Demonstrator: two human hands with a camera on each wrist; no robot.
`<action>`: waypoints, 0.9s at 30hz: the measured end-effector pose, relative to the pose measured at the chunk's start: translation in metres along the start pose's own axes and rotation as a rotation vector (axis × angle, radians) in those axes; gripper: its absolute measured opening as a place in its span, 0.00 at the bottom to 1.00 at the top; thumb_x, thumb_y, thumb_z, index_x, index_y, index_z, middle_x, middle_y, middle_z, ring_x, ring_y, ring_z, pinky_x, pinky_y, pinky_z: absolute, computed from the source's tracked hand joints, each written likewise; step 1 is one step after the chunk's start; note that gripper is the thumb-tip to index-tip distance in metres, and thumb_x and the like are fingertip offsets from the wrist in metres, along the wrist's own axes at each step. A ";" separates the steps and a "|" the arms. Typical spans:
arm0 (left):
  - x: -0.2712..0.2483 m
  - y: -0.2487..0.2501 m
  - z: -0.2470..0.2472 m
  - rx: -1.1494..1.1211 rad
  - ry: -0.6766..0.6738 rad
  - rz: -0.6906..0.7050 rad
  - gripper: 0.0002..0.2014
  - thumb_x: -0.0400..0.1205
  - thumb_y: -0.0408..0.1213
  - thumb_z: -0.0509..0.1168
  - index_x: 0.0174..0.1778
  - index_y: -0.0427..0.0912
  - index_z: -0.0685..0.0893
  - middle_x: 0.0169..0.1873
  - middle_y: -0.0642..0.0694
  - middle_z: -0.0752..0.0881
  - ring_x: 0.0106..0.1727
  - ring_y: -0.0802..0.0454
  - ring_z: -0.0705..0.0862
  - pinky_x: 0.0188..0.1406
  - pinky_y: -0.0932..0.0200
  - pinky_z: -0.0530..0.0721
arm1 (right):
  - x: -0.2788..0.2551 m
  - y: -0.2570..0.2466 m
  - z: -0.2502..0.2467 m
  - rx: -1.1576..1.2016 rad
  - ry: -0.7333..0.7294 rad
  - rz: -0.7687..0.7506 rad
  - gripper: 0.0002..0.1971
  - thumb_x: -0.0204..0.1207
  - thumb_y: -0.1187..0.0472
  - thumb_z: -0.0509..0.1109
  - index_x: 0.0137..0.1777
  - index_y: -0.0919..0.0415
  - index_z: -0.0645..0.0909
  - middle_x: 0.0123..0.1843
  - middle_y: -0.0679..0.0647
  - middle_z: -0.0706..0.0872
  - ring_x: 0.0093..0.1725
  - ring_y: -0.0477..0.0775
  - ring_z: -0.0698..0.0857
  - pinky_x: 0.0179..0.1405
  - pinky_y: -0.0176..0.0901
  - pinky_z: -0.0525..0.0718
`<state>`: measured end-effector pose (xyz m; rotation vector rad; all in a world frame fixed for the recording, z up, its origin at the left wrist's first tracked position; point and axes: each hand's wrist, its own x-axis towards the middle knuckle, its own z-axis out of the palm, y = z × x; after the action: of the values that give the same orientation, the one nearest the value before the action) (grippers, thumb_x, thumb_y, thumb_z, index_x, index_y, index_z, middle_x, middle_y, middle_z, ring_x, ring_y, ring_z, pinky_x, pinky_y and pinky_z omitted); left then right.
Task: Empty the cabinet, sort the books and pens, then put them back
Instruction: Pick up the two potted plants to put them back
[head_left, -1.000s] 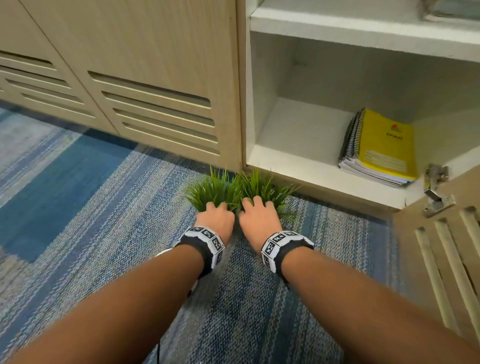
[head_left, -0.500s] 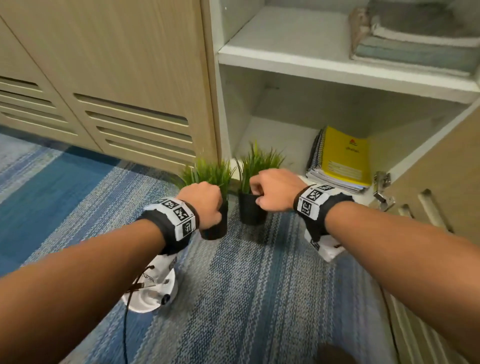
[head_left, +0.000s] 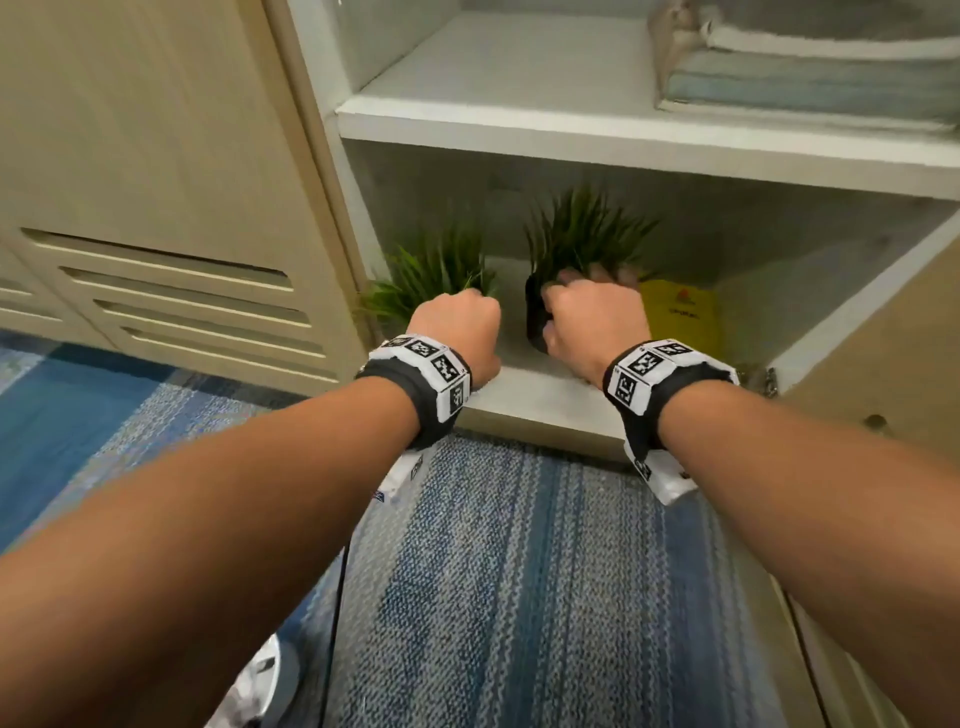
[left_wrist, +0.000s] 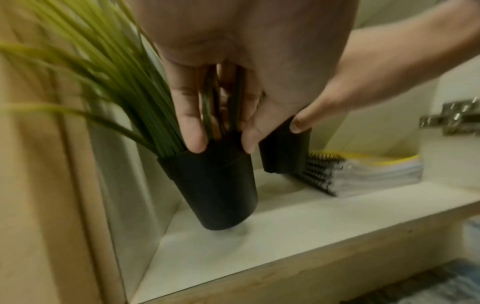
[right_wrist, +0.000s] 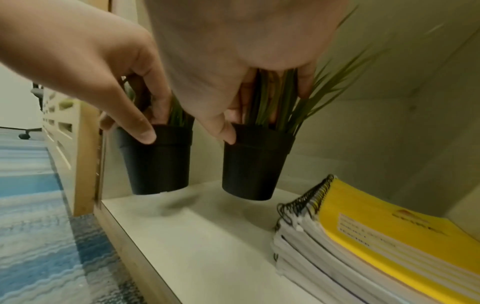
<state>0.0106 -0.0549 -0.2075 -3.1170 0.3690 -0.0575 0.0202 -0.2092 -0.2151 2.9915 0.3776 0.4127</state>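
Observation:
Two small black pots of artificial grass hang just above the white bottom shelf (head_left: 530, 397) of the open cabinet. My left hand (head_left: 457, 332) grips the left pot (left_wrist: 215, 185) by its rim from above, fingers among the blades. In the same way my right hand (head_left: 592, 317) grips the right pot (right_wrist: 254, 164), which is deeper inside. The left pot (right_wrist: 158, 162) is near the shelf's left wall and tilts slightly. A stack of spiral notebooks (right_wrist: 376, 236) with a yellow cover lies on the shelf, right of the pots.
An upper shelf (head_left: 519, 119) carries a blurred stack of flat items (head_left: 810, 67) at its right. A closed louvred door (head_left: 182, 291) is to the left, and the open door with its hinge (head_left: 758, 374) to the right. Blue striped carpet (head_left: 519, 571) lies below.
Both hands picked the pots up off the carpet, lifted them, and carried them forward into the cabinet's bottom compartment. The view has moved closer to the shelf.

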 end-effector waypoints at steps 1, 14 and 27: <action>0.010 0.000 0.011 0.027 -0.001 0.015 0.12 0.76 0.41 0.68 0.51 0.39 0.83 0.48 0.40 0.84 0.50 0.34 0.86 0.41 0.48 0.81 | 0.003 0.002 0.009 0.005 -0.015 0.009 0.15 0.76 0.56 0.69 0.61 0.55 0.85 0.64 0.55 0.86 0.68 0.66 0.79 0.75 0.62 0.65; 0.094 -0.015 0.054 0.039 -0.083 -0.053 0.21 0.80 0.37 0.67 0.70 0.43 0.78 0.68 0.39 0.75 0.69 0.35 0.75 0.60 0.39 0.81 | 0.030 0.016 0.058 -0.097 -0.074 -0.002 0.19 0.80 0.62 0.62 0.69 0.51 0.82 0.68 0.54 0.84 0.72 0.66 0.75 0.75 0.62 0.64; 0.011 -0.018 0.001 -0.008 -0.096 0.057 0.29 0.77 0.35 0.64 0.76 0.47 0.70 0.71 0.41 0.70 0.70 0.37 0.72 0.62 0.39 0.82 | 0.012 0.004 0.004 -0.008 -0.351 0.177 0.30 0.79 0.58 0.68 0.81 0.43 0.70 0.84 0.53 0.66 0.83 0.74 0.62 0.73 0.82 0.63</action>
<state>0.0260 -0.0397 -0.2075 -3.0998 0.4566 0.0928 0.0338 -0.2101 -0.2158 3.0150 0.0790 -0.1019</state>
